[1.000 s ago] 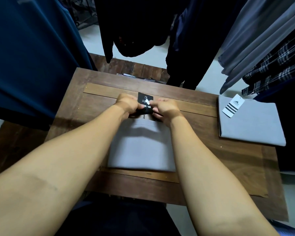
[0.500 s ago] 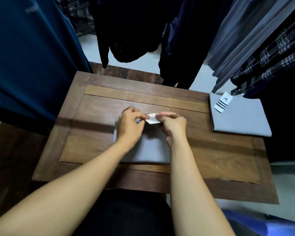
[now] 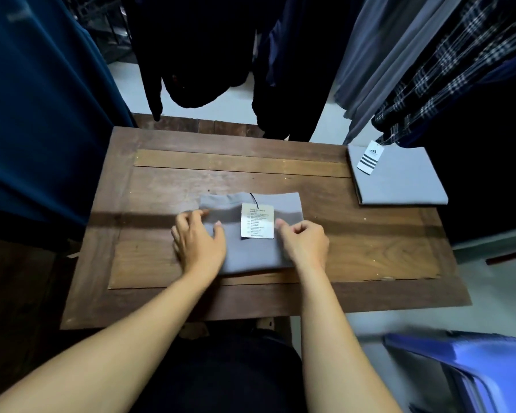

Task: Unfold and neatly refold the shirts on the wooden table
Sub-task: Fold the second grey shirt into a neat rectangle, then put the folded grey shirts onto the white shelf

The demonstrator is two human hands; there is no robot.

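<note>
A folded grey shirt (image 3: pixel 251 254), paper tag (image 3: pixel 257 220) on top, lies mid-frame on the bench (image 3: pixel 370 248). The left hand (image 3: pixel 198 242) rests flat on its left edge, grip wide. The right hand (image 3: pixel 304 245) curls at its right edge; whether its grip holds cloth cannot be told. A second folded shirt (image 3: pixel 399 180) lies upper right.

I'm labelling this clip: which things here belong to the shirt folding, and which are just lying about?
In the job: centre grey shirt, its paper tag, second folded grey shirt, wooden table, left hand, right hand.
Lying about: hanging plaid shirt, dark blue hanging garment, blue plastic stool.
</note>
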